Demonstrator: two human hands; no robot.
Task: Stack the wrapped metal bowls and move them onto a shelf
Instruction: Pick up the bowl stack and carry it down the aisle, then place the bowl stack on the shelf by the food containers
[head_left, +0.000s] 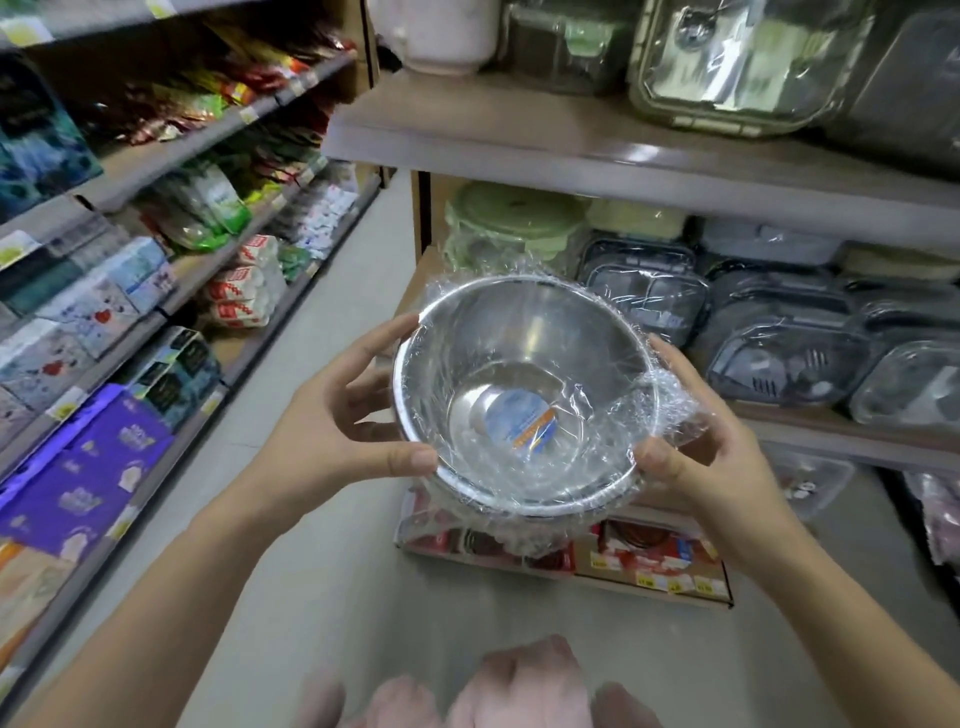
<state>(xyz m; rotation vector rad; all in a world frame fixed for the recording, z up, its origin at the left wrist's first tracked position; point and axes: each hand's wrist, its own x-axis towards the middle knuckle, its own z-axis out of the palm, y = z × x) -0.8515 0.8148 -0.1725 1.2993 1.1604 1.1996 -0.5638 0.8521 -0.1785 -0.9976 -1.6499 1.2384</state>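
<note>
- The bare left hand (337, 415) reaches forward from the lower left, palm turned inward, thumb pressed flat on the near rim of what it holds, fingers (384, 338) spread up the far side.
- The bare right hand (711, 457) mirrors it from the lower right, thumb on the near rim, fingers curled behind.

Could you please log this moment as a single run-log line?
left hand: grips rim | right hand: grips rim | round steel bowl in clear cling film: held in aisle, not yet shelved
</note>
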